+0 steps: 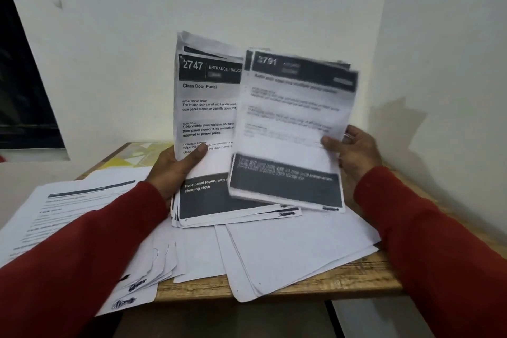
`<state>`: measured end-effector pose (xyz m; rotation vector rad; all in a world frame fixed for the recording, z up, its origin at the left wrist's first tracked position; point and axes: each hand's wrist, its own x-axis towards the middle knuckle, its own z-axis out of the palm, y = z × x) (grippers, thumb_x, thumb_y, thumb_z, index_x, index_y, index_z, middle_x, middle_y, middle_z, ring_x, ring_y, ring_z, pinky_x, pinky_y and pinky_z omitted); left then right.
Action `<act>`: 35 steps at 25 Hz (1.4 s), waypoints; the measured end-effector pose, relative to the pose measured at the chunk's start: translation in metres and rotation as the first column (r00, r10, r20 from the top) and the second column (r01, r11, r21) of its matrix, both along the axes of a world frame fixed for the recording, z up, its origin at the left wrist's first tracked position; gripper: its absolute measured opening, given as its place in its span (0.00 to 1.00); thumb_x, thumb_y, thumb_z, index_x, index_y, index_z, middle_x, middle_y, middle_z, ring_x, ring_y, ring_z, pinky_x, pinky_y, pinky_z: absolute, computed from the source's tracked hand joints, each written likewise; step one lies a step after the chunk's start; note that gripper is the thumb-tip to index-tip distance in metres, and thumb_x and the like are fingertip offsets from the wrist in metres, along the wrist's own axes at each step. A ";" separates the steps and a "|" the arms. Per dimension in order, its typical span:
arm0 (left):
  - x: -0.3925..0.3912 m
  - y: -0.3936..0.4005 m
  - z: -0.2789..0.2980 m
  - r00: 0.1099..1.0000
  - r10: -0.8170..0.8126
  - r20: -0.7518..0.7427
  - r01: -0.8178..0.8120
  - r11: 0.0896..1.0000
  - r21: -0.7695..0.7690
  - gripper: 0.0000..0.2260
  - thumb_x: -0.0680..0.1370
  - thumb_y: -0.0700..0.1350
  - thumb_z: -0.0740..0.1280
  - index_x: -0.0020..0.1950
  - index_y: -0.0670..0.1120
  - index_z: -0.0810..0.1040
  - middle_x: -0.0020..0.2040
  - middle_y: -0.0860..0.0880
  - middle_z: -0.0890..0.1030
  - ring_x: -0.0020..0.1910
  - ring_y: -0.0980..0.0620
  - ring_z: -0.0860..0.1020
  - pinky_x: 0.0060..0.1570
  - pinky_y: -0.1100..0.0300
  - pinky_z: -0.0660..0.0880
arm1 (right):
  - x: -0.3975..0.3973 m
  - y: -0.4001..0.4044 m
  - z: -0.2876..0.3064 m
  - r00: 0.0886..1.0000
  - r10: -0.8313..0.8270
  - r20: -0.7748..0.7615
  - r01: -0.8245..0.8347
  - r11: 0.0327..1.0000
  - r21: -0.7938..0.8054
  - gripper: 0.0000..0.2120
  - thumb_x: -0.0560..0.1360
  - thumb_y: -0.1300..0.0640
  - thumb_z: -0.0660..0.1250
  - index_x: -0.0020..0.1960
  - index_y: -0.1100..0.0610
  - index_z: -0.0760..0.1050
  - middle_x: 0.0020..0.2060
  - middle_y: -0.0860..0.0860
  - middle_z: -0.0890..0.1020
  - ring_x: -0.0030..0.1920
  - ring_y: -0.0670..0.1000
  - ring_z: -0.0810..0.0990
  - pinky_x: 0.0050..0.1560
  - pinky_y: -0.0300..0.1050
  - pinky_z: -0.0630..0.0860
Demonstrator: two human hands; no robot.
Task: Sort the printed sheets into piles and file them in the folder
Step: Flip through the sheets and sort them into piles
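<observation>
My left hand (178, 164) grips a thick stack of printed sheets (205, 118) held upright above the table; its top sheet is headed "2747, Clean Door Panel". My right hand (354, 151) pinches a thinner, motion-blurred bundle of printed sheets (290, 123) headed "2791", which overlaps the right part of the left stack. Both bundles have dark bands at top and bottom. Face-down white sheets (296, 250) lie fanned out under the hands. No folder can be made out.
A pile of printed sheets (76, 206) lies at the left of the wooden table (343, 280), partly under my left sleeve. Sheets with dark marks (137, 285) hang over the front edge. White walls close in behind and to the right.
</observation>
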<state>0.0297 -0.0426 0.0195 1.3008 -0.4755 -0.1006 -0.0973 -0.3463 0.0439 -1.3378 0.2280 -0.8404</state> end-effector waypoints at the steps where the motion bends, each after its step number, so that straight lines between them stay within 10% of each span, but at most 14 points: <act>1: 0.001 0.000 0.001 1.000 0.012 -0.007 -0.012 1.000 -0.006 0.09 0.77 0.46 0.71 0.55 0.44 0.82 0.51 0.44 0.86 0.47 0.47 0.85 0.47 0.52 0.83 | -0.004 -0.012 0.007 0.994 -0.102 0.035 0.103 0.995 -0.016 0.18 0.70 0.72 0.72 0.59 0.64 0.75 0.48 0.60 0.84 0.45 0.56 0.83 0.51 0.55 0.82; 6: -0.001 0.001 0.004 0.999 0.042 -0.009 -0.042 0.999 -0.029 0.06 0.78 0.43 0.70 0.53 0.45 0.82 0.50 0.46 0.87 0.45 0.49 0.85 0.46 0.53 0.83 | -0.038 -0.053 0.027 0.942 -0.333 -0.031 0.327 0.936 -0.134 0.34 0.71 0.76 0.70 0.72 0.60 0.62 0.52 0.55 0.78 0.42 0.45 0.82 0.38 0.30 0.77; 16: -0.004 0.001 0.008 1.000 0.018 0.024 -0.016 0.997 -0.078 0.08 0.75 0.46 0.71 0.53 0.46 0.83 0.51 0.46 0.86 0.47 0.47 0.85 0.48 0.52 0.83 | -0.033 -0.089 -0.004 0.668 -0.331 -0.666 -0.169 0.805 -0.569 0.39 0.67 0.68 0.77 0.73 0.54 0.65 0.64 0.54 0.75 0.59 0.56 0.76 0.60 0.47 0.72; 21: -0.004 0.000 0.006 1.000 -0.005 0.023 0.007 0.998 -0.068 0.09 0.77 0.45 0.70 0.55 0.45 0.83 0.52 0.45 0.86 0.48 0.46 0.85 0.48 0.52 0.82 | -0.034 -0.064 0.011 0.777 -0.512 -0.366 0.190 0.745 -0.640 0.25 0.72 0.47 0.74 0.65 0.53 0.74 0.53 0.52 0.81 0.52 0.53 0.79 0.55 0.44 0.71; 24: -0.006 -0.003 0.006 1.000 -0.014 0.027 0.015 0.999 -0.047 0.08 0.77 0.44 0.70 0.54 0.45 0.82 0.50 0.46 0.86 0.47 0.47 0.85 0.46 0.54 0.83 | -0.030 -0.001 0.049 0.949 -0.138 -0.284 -0.002 0.897 -0.441 0.20 0.71 0.41 0.73 0.55 0.54 0.78 0.48 0.55 0.84 0.42 0.53 0.82 0.45 0.50 0.79; 27: -0.011 -0.003 0.007 0.999 -0.018 0.027 0.019 0.998 -0.055 0.06 0.78 0.43 0.69 0.53 0.45 0.82 0.47 0.48 0.87 0.43 0.51 0.85 0.42 0.58 0.82 | -0.017 0.046 0.063 0.879 0.127 -0.459 -0.322 0.869 -0.376 0.21 0.71 0.49 0.76 0.56 0.58 0.74 0.45 0.56 0.83 0.38 0.54 0.83 0.43 0.56 0.83; 35: -0.019 -0.003 0.012 0.996 -0.072 0.060 0.073 0.997 -0.012 0.13 0.73 0.51 0.70 0.53 0.46 0.82 0.46 0.48 0.87 0.43 0.51 0.85 0.42 0.57 0.82 | -0.017 0.044 0.045 0.941 0.102 -0.323 -0.195 0.943 -0.269 0.06 0.76 0.63 0.70 0.43 0.63 0.75 0.34 0.55 0.78 0.30 0.52 0.77 0.29 0.41 0.75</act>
